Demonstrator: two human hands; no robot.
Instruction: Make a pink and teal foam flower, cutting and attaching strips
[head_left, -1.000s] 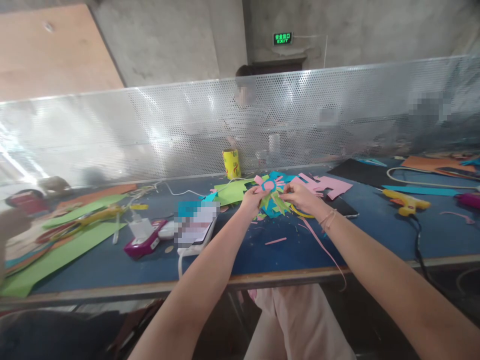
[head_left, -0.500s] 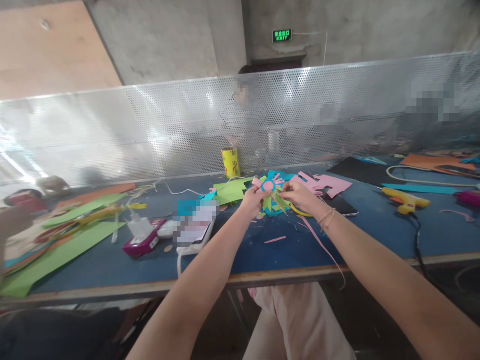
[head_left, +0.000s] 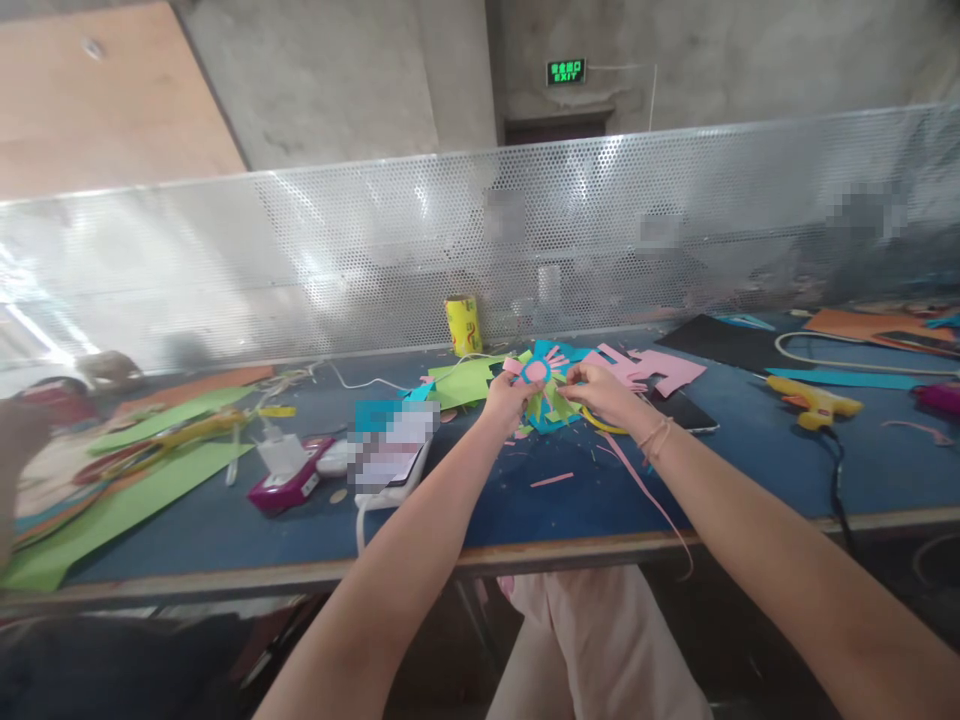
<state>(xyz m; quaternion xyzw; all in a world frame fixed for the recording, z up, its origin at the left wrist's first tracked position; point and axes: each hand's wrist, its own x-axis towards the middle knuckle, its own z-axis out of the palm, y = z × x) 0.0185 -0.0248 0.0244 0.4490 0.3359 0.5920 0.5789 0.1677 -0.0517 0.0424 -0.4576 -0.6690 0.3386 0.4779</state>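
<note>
A paper flower with a round pink centre, a blue ring and pink and green strips spreading outward is between my hands over the table. My left hand pinches its left edge, thumb on top. On the other side, my right hand has its fingertips closed at the flower's right strips; the exact piece between them is too small to make out. Beneath lie blue paper, light-green paper and notched pink paper. A long pink strip trails over the table edge below my right wrist.
A yellow glue gun lies at right, its cord running off the front edge. Left are a purple power strip, a phone, scissors and coloured paper sheets. A yellow tape roll stands before the perforated metal screen.
Both hands stay in nearly the same place on the flower. The strip under my right fingertips has shifted slightly. The person behind the screen has dropped lower.
</note>
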